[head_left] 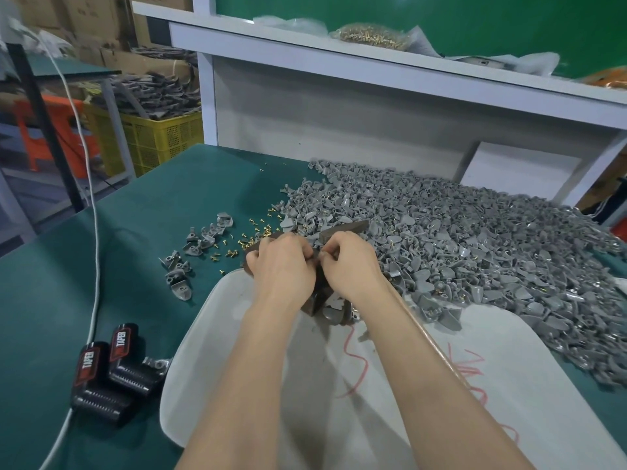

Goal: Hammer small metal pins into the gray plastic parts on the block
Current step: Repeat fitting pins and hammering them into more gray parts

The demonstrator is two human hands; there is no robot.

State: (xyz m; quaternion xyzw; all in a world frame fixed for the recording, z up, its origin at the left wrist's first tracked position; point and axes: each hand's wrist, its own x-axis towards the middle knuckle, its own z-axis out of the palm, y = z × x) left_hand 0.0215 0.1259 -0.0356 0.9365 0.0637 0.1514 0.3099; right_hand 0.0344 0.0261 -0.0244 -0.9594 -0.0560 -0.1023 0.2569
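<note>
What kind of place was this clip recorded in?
Probably a small factory assembly bench: a heap of gray plastic parts on a green worktable, loose brass pins, and a yellow crate behind.

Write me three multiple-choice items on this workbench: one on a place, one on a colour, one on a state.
1. Where does the big heap of gray plastic parts lie?
A. in a red bucket
B. on the green table, at its right side
C. on the floor

2. What colour are the loose pins on the table?
A. brass
B. red
C. blue

3. How are the left hand and the right hand placed?
A. flat on the table
B. both raised overhead
C. fingers curled, meeting over the dark block

Answers:
1. B, the heap spreads over the table's right side.
2. A, the pins glint yellow-gold.
3. C, both hands curl together at the block.
</note>
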